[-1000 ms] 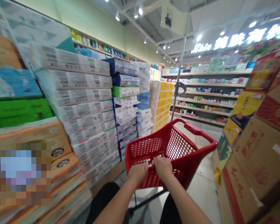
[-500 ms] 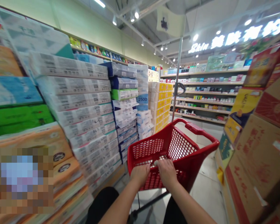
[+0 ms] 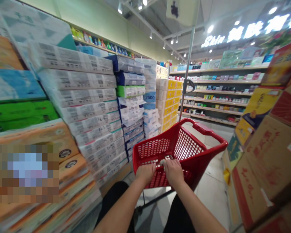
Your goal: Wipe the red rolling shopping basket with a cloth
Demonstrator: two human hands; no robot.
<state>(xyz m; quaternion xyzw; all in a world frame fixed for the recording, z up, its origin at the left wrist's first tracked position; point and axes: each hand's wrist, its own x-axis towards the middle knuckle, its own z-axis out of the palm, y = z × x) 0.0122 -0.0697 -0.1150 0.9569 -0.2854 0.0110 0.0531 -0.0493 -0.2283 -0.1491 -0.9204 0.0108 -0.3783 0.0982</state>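
A red shopping cart [image 3: 196, 168] with a perforated basket stands in front of me, with nothing seen inside the part of the basket that shows. My left hand [image 3: 146, 174] is wrapped over its near rim, fingers closed. Just to the right, my right hand [image 3: 174, 172] grips the same rim. Something small and pale shows by the right hand's fingertips, too small to make out. The two hands are a short gap apart. A metal pole [image 3: 188, 68] with a dark handle rises behind the cart.
Stacked tissue packs [image 3: 94, 126] line the left side close by, with yellow-and-white packs [image 3: 169, 103] farther along. Cardboard boxes [image 3: 269, 155] are piled on the right. Shelves of small goods [image 3: 215, 94] cross the back. Tiled floor [image 3: 212, 181] lies right of the cart.
The surroundings have shifted slightly in view, with the sign and pole farther right and higher. Both hands keep their hold on the cart's rim.
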